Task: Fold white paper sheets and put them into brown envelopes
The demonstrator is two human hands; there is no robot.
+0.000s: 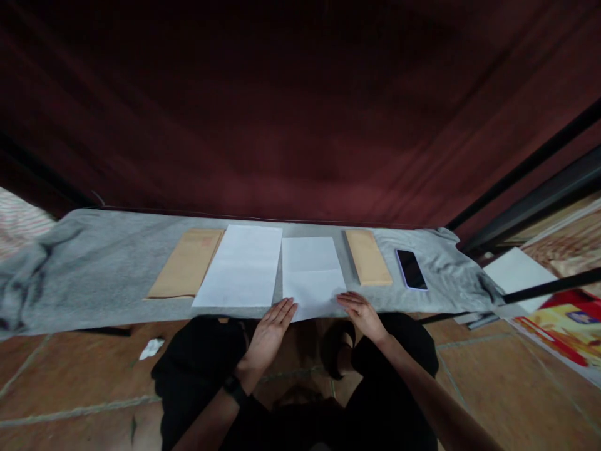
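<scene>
A white sheet of paper (313, 275) with a crease across its middle lies in front of me, its near end reaching the edge of the cloth. My left hand (277, 318) is closed at its lower left corner, fingers together and thumb mostly hidden. At the lower right edge, my right hand (360, 311) pinches the same sheet between thumb and fingers. Just left of it rests a stack of larger white paper (241, 266). Brown envelopes (188, 263) lie farther left, and a narrower stack of brown envelopes (367, 257) is to the right.
A grey cloth (113, 263) covers the long, narrow bench. Beyond the envelopes on the right is a phone (412, 270) with a dark screen. Dark red fabric (282, 125) hangs behind. Crumpled white tissue (151, 348) lies on the tiled floor, and a colourful box (566, 329) stands at right.
</scene>
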